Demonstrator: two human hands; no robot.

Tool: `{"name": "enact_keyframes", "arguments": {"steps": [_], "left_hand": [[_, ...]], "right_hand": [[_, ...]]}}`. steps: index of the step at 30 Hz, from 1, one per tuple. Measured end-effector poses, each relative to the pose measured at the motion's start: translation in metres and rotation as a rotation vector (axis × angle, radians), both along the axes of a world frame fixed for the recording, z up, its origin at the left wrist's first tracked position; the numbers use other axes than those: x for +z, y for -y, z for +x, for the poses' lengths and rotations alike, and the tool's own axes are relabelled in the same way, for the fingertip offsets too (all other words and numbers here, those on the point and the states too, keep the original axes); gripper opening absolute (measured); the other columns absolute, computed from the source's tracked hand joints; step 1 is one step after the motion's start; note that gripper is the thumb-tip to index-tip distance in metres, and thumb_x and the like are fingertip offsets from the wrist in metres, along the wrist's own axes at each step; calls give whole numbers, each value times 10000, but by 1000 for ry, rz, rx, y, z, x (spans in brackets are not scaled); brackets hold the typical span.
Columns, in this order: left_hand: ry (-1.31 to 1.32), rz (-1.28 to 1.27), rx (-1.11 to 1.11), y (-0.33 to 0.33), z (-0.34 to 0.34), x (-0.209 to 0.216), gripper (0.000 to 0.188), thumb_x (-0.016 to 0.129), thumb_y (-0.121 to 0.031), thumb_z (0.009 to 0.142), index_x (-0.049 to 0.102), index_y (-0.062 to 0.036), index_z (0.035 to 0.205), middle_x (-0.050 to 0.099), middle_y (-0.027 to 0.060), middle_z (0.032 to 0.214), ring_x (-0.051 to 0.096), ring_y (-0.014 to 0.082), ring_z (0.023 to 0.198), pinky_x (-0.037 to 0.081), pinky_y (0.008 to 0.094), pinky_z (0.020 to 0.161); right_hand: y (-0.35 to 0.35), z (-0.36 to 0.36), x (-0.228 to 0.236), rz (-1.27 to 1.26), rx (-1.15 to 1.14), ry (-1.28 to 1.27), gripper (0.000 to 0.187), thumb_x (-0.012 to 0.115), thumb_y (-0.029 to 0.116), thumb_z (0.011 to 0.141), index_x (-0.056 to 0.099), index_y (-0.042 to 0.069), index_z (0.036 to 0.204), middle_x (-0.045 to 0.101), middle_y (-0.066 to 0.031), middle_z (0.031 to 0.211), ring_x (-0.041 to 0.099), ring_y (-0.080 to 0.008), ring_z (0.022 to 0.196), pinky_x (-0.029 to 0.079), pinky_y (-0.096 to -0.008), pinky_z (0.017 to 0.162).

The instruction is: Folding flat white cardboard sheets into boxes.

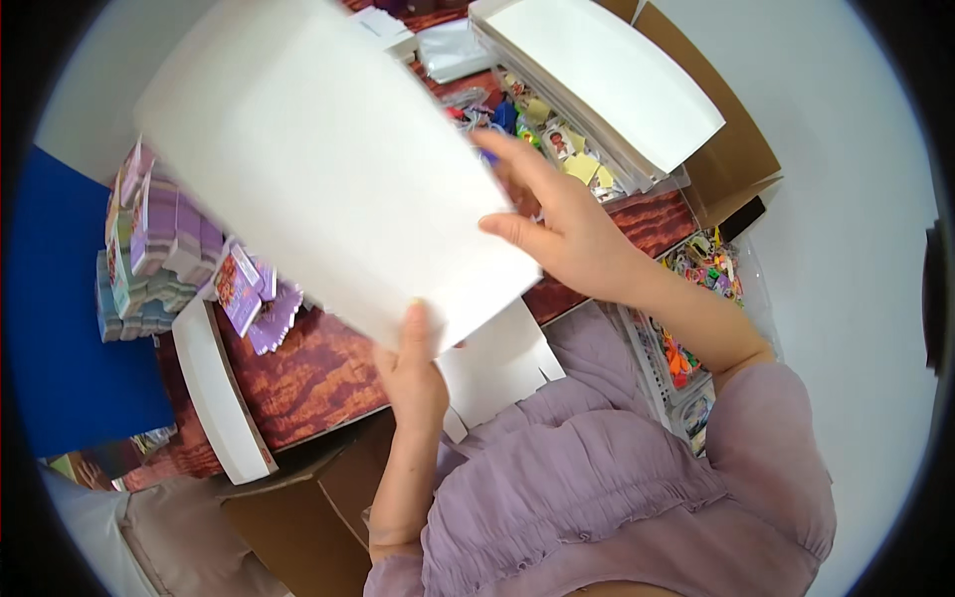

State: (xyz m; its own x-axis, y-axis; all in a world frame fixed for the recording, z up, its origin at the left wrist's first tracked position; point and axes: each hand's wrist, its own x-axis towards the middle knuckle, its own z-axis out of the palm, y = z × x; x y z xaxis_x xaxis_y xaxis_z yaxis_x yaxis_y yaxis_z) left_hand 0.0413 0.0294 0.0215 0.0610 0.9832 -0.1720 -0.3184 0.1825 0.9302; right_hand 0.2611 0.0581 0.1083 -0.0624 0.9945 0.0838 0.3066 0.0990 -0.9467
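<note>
The white cardboard panel is held up in front of the person, tilted over the table, its upper part blurred. The grip of the left hand is closed on the lower edge, thumb on the near face. The grip of the right hand is on the right edge, thumb across the face and index finger farther up; its remaining fingers seem to lie behind, though the view there is poor.

Writing: the panel's visible face is plain white. The purple packets left of it bear coloured pictures and print, too small and oblique to read. The stacked packets beyond are purple, green and blue.

Obstruction: the panel hides the middle of the table. Below it, a slotted white carton piece lies over the lap, partly covered. A curved white cardboard strip rests at the table's left.

Beyond the right hand, a tray of small trinkets stands beside a white carton, with a brown cardboard box behind. A clear box of coloured trinkets sits by the right forearm.
</note>
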Motion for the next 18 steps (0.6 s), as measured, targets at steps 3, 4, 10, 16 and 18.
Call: {"name": "enact_keyframes", "arguments": {"steps": [3,4,10,16,18], "left_hand": [[109,41,-258,-3,15,6,528,626,-304,1037,484,50,1402,666,118,1079,676,207,972,582,374,767],[186,104,-345,0,18,7,674,647,-395,1026,428,46,1487,671,108,1053,669,225,1000,595,406,766],[28,-39,-840,3,-39,4,641,664,-207,991,421,4,1546,635,156,1355,593,227,1260,475,369,1036],[-40,-475,-846,68,-96,4,495,704,-191,972,598,37,1398,709,95,1099,645,179,1059,480,306,957],[-85,-433,-754,85,-109,9,470,717,-195,966,627,41,1362,704,82,1071,639,165,1022,485,299,929]], "right_hand": [[-10,33,-5,73,-114,56,456,652,146,995,557,-22,1407,684,-95,1140,625,-127,998,521,-307,893],[-10,50,5,5,-155,-31,428,645,157,1003,580,-18,1387,691,-89,1141,635,-118,1000,524,-298,895],[-31,257,29,40,-325,39,461,656,161,989,577,-19,1406,695,-66,1206,659,-122,1077,532,-278,931],[-80,325,-5,112,-286,400,416,629,176,992,621,-20,1360,700,-67,1190,646,-132,1040,513,-303,943],[-94,329,-19,87,-249,586,442,655,239,984,640,-10,1349,706,-71,1200,645,-158,1064,508,-329,963]]}}
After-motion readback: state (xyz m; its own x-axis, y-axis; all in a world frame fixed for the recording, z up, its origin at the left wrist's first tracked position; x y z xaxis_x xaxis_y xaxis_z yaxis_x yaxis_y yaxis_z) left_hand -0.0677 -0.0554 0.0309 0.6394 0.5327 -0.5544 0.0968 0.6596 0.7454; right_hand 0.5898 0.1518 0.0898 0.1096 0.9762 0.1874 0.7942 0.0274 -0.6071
